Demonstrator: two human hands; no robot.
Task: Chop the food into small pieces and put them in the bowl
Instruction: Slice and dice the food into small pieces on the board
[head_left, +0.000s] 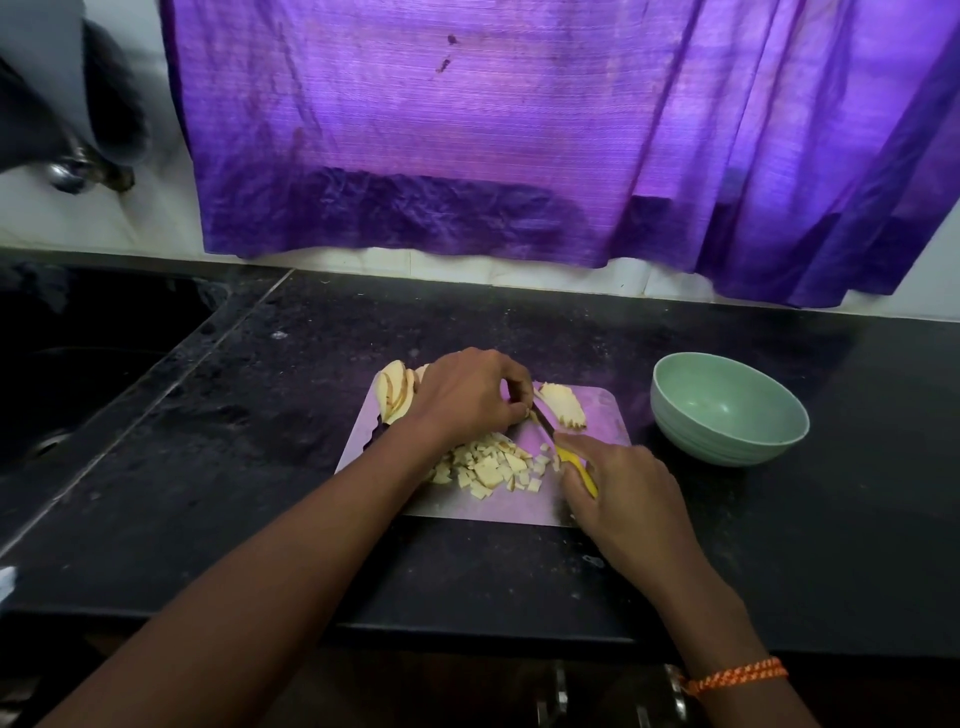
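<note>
Two bare arms reach over a dark counter (779, 545). The right hand (618, 483) grips a yellow-handled knife (558, 441); the left hand (467, 395), fingers curled, pinches food at the blade. On the board (488, 506), diced pieces (493, 467) lie nearest, uncut slices (563, 405) behind. Chopping is midway, it seems; next, steady downward cuts clear of the fingertips. The green bowl (727, 410) sits right, nothing visible inside. Behind hangs a purple curtain (519, 130).
</note>
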